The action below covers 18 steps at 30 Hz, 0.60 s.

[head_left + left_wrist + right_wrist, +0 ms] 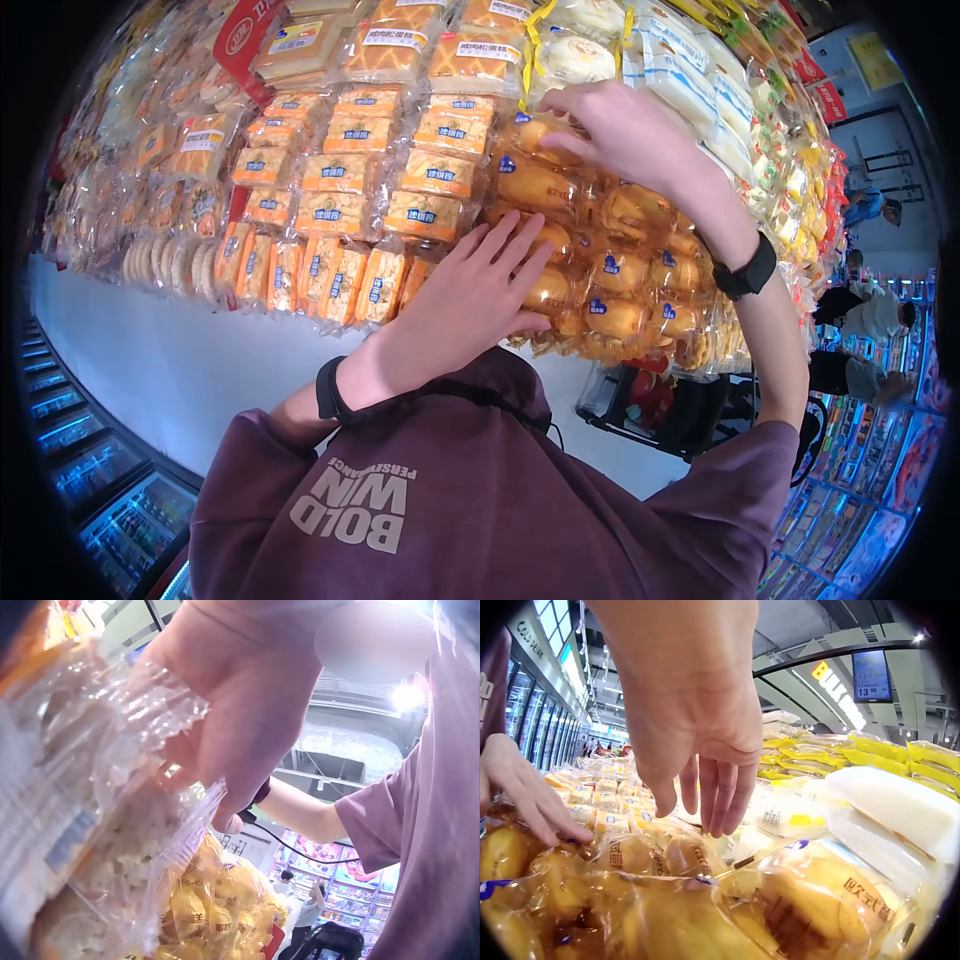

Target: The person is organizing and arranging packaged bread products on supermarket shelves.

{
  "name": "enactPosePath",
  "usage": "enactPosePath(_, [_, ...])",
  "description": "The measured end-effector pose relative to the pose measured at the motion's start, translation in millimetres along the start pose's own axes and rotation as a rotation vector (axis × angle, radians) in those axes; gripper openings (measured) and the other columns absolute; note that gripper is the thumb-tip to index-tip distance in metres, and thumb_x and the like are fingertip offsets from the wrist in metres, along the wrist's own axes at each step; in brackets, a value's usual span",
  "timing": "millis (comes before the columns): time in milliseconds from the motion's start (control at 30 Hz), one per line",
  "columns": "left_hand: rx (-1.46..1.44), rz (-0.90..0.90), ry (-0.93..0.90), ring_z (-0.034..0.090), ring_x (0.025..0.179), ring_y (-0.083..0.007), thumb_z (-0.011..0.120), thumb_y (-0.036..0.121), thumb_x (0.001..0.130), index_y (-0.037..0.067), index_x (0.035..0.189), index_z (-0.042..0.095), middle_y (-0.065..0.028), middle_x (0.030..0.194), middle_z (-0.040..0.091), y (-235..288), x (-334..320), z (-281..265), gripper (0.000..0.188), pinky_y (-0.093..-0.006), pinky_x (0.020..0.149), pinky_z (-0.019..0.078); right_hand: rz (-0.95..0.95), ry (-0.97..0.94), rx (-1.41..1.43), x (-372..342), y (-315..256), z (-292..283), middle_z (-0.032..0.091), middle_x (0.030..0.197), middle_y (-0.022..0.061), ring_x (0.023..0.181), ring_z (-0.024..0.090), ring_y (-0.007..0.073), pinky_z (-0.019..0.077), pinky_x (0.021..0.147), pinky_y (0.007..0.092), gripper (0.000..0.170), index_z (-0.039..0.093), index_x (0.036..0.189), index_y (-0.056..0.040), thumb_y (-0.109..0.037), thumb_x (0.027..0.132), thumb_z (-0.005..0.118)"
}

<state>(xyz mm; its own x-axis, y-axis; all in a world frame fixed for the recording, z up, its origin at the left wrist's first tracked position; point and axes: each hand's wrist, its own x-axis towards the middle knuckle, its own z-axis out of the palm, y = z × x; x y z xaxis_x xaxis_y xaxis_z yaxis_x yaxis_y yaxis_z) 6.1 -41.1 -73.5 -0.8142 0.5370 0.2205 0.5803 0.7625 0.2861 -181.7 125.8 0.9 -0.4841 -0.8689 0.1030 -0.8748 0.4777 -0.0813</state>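
In the head view my left hand (465, 300) lies with spread fingers on clear-wrapped golden buns (550, 285), beside orange-labelled packs (425, 215). Farther back, my right hand (635, 130) reaches over a wrapped bun (535, 185), fingers bent downward. The right wrist view shows that right hand (697, 720) with its fingers hanging above the packs and nothing visibly held; the left hand (529, 791) touches wrapped buns at the left. Crinkled clear wrapping (127, 787) partly hides the fingers of the left hand (240, 712) in the left wrist view.
Wrapped cakes (390, 50) and white packs (675, 75) fill the display's back. A black cart (675, 405) stands beyond its front edge at the right. People (870, 310) and lit shelves (860, 480) are farther right; glass-fronted coolers (140, 530) line the lower left.
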Motion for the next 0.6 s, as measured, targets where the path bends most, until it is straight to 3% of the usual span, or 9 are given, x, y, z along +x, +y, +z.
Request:
enactPosePath(33, [0.001, -0.003, 0.016, 0.037, 0.143, -0.0376, 0.063, 0.054, 0.089, -0.002, 0.147, 0.042, -0.0225, 0.155, 0.037, 0, 1, -1, 0.083, -0.0458, 0.113, 0.0363, -0.069, 0.049, -0.016, 1, 1, 6, 0.071, 0.092, 0.0194, 0.092, 0.068, 0.0395, 0.0546, 0.079, 0.0477, 0.030, 0.067, 0.111, -0.0036, -0.026, 0.092, 0.069])
enactPosePath(233, [0.079, -0.069, 0.031, 0.035, 0.144, -0.0388, 0.058, 0.058, 0.091, -0.006, 0.148, 0.038, -0.0255, 0.155, 0.036, 1, 9, 2, 0.088, -0.0466, 0.117, 0.0322, -0.043, -0.190, -0.084, 25, -6, 26, 0.071, 0.104, 0.0169, 0.096, 0.066, 0.0378, 0.0532, 0.084, 0.0446, 0.024, 0.071, 0.105, -0.0039, -0.023, 0.092, 0.068])
enactPosePath(533, [0.075, -0.048, 0.015, 0.033, 0.145, -0.0399, 0.054, 0.058, 0.094, -0.006, 0.148, 0.039, -0.0236, 0.154, 0.038, 1, 9, 2, 0.085, -0.0467, 0.117, 0.0323, -0.088, -0.036, 0.167, 16, 23, 36, 0.073, 0.100, 0.0149, 0.093, 0.068, 0.0359, 0.0540, 0.083, 0.0436, 0.022, 0.073, 0.105, -0.0037, -0.022, 0.093, 0.068])
enactPosePath(600, [0.054, -0.033, 0.016, 0.033, 0.145, -0.0401, 0.054, 0.058, 0.095, -0.006, 0.147, 0.039, -0.0233, 0.154, 0.039, 1, 9, 4, 0.084, -0.0467, 0.116, 0.0329, -0.084, 0.003, 0.176, 13, 22, 32, 0.072, 0.093, 0.0161, 0.091, 0.068, 0.0371, 0.0542, 0.081, 0.0453, 0.022, 0.073, 0.103, -0.0043, -0.023, 0.093, 0.068])
